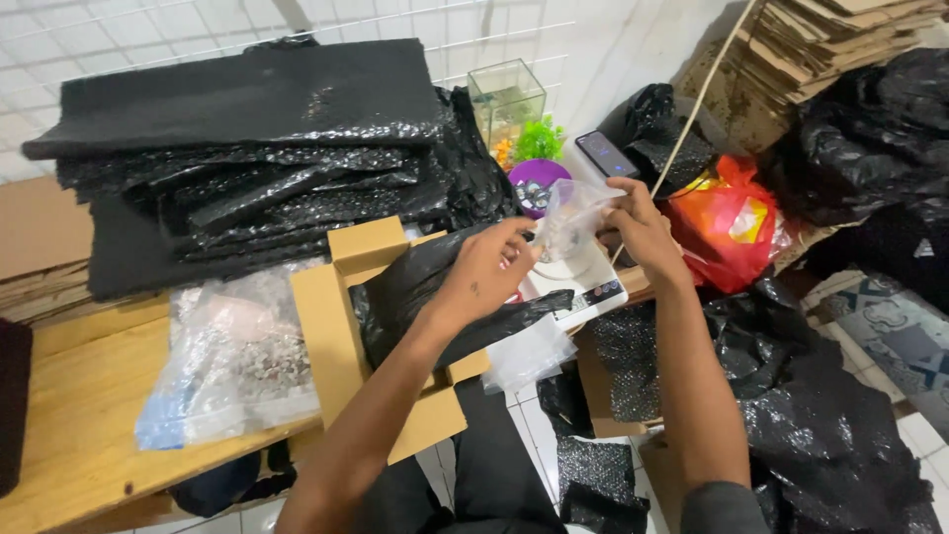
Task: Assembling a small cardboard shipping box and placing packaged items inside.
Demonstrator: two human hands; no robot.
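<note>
Both of my hands hold a small clear plastic bag point(571, 213) above a white digital scale point(583, 284). My left hand point(486, 267) pinches the bag's left edge. My right hand point(641, 229) grips its right side. Just left of my hands an open cardboard box point(334, 326) holds crumpled black plastic point(405, 292). A purple bowl point(539, 184) with small pieces sits behind the bag. What the bag contains I cannot make out.
A tall stack of black bubble-wrap sheets point(247, 158) lies at the back left. A clear bag of gravel-like bits point(237, 361) rests on the wooden table point(79, 415). A phone point(605, 153), small glass tank point(506, 97), red bag point(732, 222) and flattened cardboard point(820, 44) lie to the right.
</note>
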